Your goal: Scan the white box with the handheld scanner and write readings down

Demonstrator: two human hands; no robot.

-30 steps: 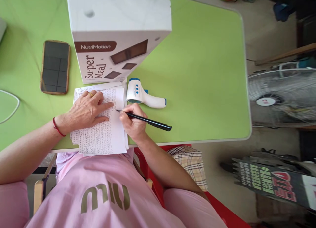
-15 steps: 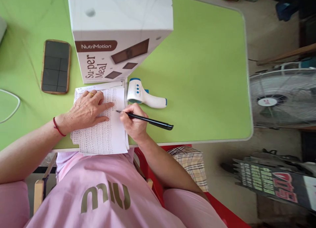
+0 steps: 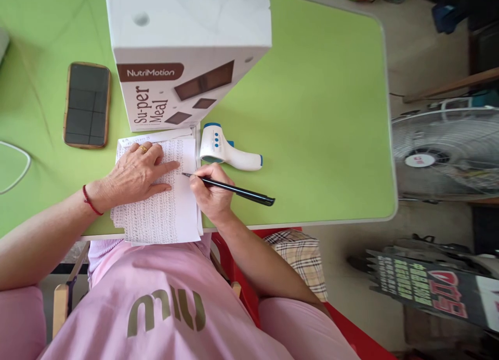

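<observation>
The left hand (image 3: 134, 175) lay open, flat on the paper (image 3: 171, 214), pinning it; the right hand (image 3: 210, 191) gripped the pen (image 3: 234, 190), tip on the sheet's right margin. Steady pinning would keep the lines even.

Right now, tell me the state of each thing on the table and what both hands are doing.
Left hand: flat on the paper stack.
Right hand: gripping the pen, tip on the top sheet.
Phone: screen dark, lying flat.
Thermometer: lying on its side.
Box: closed, upright.
Fan: cannot tell whether running.
</observation>
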